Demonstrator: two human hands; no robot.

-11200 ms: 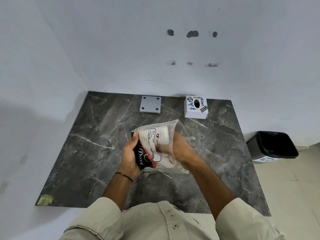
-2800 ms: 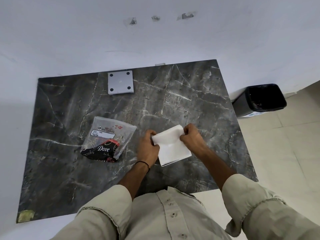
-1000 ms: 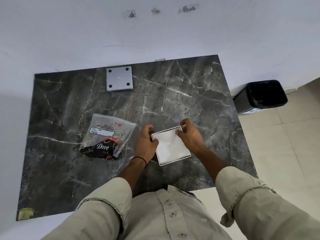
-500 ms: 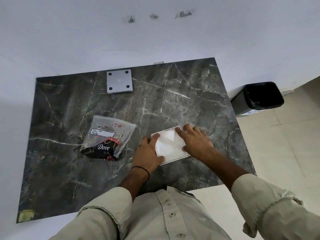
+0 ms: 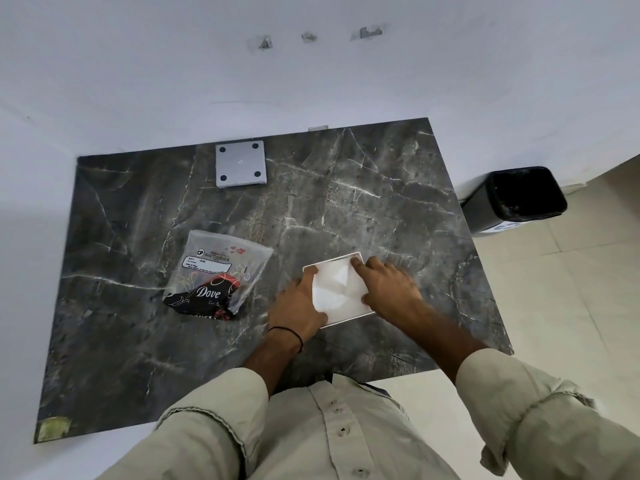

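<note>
A white square box [image 5: 341,308] stands on the dark marble table [image 5: 346,209], its open top filled with white folded tissue [image 5: 334,287]. My left hand [image 5: 299,306] lies flat over the box's left side, fingers straight on the tissue. My right hand [image 5: 386,285] rests on the right side, fingers spread and pressing down. To the left lies a clear plastic tissue bag [image 5: 218,271] with a dark Dove pack inside it.
A grey square plate [image 5: 240,163] with corner holes lies at the table's back edge by the white wall. A black waste bin [image 5: 516,199] stands on the tiled floor to the right. A yellowish sticker [image 5: 53,428] marks the front left corner.
Both hands went from pinching the tissue's top corners to lying flat on it. The tissue has been pushed down into the box. The bag has not moved.
</note>
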